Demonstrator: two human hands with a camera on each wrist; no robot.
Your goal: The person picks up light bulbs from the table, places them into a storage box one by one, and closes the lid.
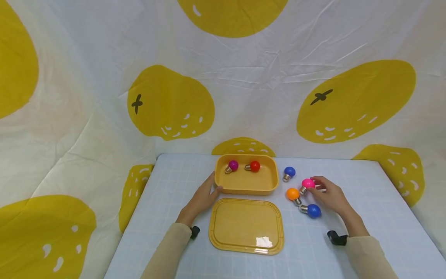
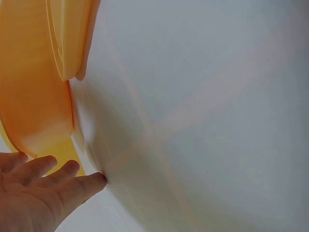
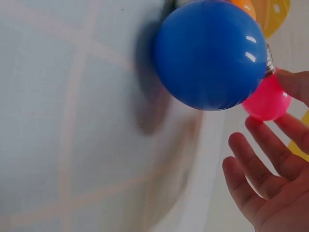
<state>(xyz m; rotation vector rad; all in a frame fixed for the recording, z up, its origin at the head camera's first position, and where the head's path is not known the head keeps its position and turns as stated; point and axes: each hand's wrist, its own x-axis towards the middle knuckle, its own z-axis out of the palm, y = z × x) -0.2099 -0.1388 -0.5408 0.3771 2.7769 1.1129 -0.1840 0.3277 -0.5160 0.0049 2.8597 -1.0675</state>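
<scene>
My left hand (image 1: 204, 197) rests against the left side of a yellow plastic box (image 1: 249, 192), its fingers fairly straight along the wall and the thumb at the front corner. In the left wrist view those fingers (image 2: 66, 170) are spread beside the box wall. A purple bulb (image 1: 233, 166) and a red bulb (image 1: 255, 166) lie inside the box. To the right, my right hand (image 1: 329, 193) pinches a pink light bulb (image 1: 308, 183) between thumb and fingertips. Seen from the right wrist, the pink bulb (image 3: 266, 102) sits partly behind a large blue bulb (image 3: 211, 55).
A yellow lid (image 1: 246, 224) lies flat in front of the box. Near the right hand are an orange bulb (image 1: 292, 193), a blue bulb (image 1: 314, 211) and another blue bulb (image 1: 289, 171) farther back. A patterned cloth (image 1: 254, 93) hangs behind the table.
</scene>
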